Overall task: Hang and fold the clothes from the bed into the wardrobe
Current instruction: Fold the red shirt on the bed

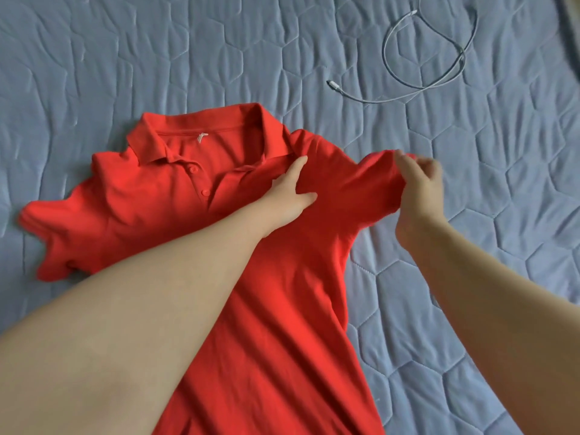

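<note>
**A:** Grip on anything?

**B:** My right hand point(417, 186) pinches the sleeve end of the red polo shirt point(150, 215). My left hand point(292, 196) lies flat, fingers straight, pressing beside the collar.

**A:** And the shirt?

**B:** Face up on the bed point(470, 277), lengthwise, collar toward the far edge, hem toward the near edge.

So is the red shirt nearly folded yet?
Not nearly. Done: the red polo shirt lies spread face up on the bed, buttons showing. In hand: the left hand presses flat beside the collar while the right hand pinches one sleeve, probably to fold it in. Left: the other sleeve lies spread out, the body is unfolded, and no wardrobe is in view.
</note>
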Tool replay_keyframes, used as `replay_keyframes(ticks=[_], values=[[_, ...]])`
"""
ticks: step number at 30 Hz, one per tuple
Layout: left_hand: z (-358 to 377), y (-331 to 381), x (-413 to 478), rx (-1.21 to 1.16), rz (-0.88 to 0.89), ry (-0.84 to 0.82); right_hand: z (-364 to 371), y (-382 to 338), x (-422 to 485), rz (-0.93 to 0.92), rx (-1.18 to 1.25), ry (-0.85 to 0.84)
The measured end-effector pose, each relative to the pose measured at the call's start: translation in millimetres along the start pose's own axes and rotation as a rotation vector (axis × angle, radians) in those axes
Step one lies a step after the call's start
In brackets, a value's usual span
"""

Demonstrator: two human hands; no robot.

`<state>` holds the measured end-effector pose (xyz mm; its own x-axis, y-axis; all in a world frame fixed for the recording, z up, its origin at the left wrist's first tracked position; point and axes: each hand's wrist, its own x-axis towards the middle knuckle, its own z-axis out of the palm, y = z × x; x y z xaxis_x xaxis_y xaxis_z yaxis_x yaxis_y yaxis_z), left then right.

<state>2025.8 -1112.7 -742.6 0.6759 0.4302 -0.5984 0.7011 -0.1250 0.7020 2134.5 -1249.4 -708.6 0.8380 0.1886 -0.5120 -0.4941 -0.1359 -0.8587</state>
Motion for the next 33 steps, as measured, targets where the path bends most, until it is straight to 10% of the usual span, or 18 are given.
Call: replay_keyframes(ticks=[6, 11, 14, 17, 21, 26, 33], values=[[17, -4, 5, 0.292, 0.009, 0.030, -4, 39, -4, 0.228, 0.152, 0.025], [14, 14, 3, 0.549, 0.302, 0.537, -12, 54, -18, 0.120, -0.240, -0.219], [16, 38, 16, 0.666, 0.507, 0.322, -11, 48, -19, -0.045, -0.281, -0.264], [18, 50, 24, 0.886, 0.352, 0.010, -22, 52, -22, -0.350, -0.754, -0.371], [16, 40, 15, 0.996, 0.144, 0.017, -37, 64, -35, -0.611, -1.358, -0.534], [26, 46, 14, 0.546, -0.058, -0.017, -36, 68, -42, -0.864, -1.432, -0.670], [29, 35, 7, 0.939, 0.083, -0.064, -38, 72, -36, -0.685, -1.399, -0.607]])
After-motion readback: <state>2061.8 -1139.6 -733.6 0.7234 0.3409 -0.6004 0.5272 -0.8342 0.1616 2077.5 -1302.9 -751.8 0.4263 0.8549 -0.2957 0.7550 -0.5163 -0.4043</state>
